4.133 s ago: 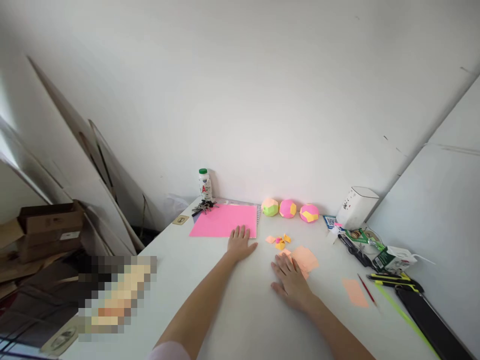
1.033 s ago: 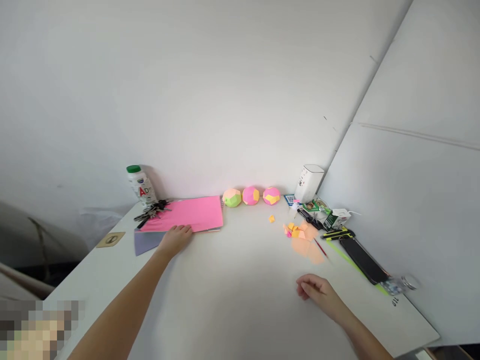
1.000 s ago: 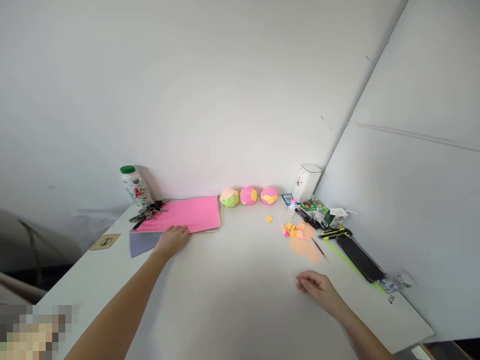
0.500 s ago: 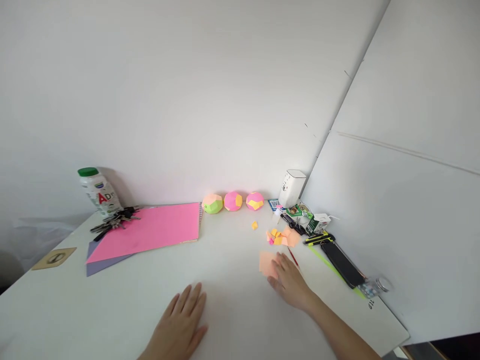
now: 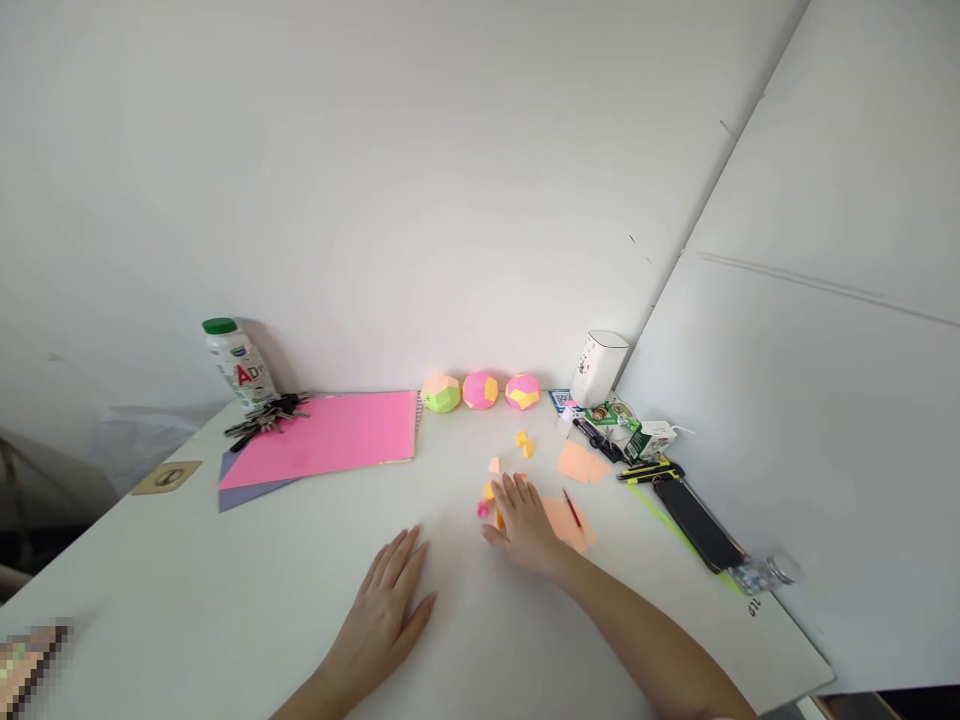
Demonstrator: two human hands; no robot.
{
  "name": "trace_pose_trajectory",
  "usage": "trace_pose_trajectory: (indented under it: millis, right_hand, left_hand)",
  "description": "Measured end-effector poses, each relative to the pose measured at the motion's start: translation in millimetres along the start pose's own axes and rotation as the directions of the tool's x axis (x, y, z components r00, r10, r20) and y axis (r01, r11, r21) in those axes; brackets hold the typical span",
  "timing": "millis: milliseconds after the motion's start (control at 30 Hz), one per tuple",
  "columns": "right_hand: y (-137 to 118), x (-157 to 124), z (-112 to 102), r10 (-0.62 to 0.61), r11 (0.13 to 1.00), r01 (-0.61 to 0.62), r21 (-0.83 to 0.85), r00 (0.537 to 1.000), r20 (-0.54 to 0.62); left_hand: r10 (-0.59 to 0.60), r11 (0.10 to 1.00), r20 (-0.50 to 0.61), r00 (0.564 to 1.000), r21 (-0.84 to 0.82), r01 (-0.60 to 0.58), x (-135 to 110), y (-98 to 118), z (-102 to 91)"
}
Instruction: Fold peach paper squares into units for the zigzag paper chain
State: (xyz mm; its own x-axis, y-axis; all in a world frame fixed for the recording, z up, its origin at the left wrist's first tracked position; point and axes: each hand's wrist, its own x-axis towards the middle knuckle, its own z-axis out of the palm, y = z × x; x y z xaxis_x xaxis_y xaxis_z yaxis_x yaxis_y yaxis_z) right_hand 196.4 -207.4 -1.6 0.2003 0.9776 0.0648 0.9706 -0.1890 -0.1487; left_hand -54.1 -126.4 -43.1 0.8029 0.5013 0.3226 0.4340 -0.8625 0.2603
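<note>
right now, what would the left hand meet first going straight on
Likely the middle ball; depth is unclear, so the left hand could clip the peach-and-green ball instead.

- You've got soft, even, mid-bright light; the wall (image 5: 480,180) reads pale grey
- Bottle (image 5: 240,365) throws a soft shadow to its right; light looks to come from your left
- Table (image 5: 187,600) dims to faint grey shading between your left hand (image 5: 386,605) and right hand (image 5: 521,520)
- Wide-lens stretch: bottle leans left, white box (image 5: 598,368) leans right
- You can read the bottle's big red letter; small print is mush; paper scraps (image 5: 482,509) look soft-edged
- Lower-left patch (image 5: 26,665) is pixelated; left edge and lower-right corner go dark
</note>
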Motion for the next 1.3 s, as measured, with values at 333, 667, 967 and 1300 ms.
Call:
trace_pose_trajectory:
  millis: [333,667,967,1300]
  right_hand:
    - [78,-47,-37,0.473,0.878,-0.476,-0.051,0.879,-0.063]
    - [94,-76,-64,0.53,0.845,-0.534,-0.022,0.842,-0.097]
    - [-54,-60,-42,-0.169,0.023,-0.363,0.932,0.917,0.361]
    - [28,-82,-36,0.136,0.788,-0.056,0.613,0.987,-0.086]
  left_hand:
    - [-0.322,0.935,0.109,0.941,-0.117,0.334,67,22,-14.6]
    - [-0.331,0.802,0.149,0.932,-0.476,0.361,66,17,-23.6]
    - [0.206,0.912,-0.28,0.938,-0.293,-0.288,47,87,-30.5]
    - [0.341,0.939,-0.04,0.939,-0.025,-0.342,77,87,-2.1]
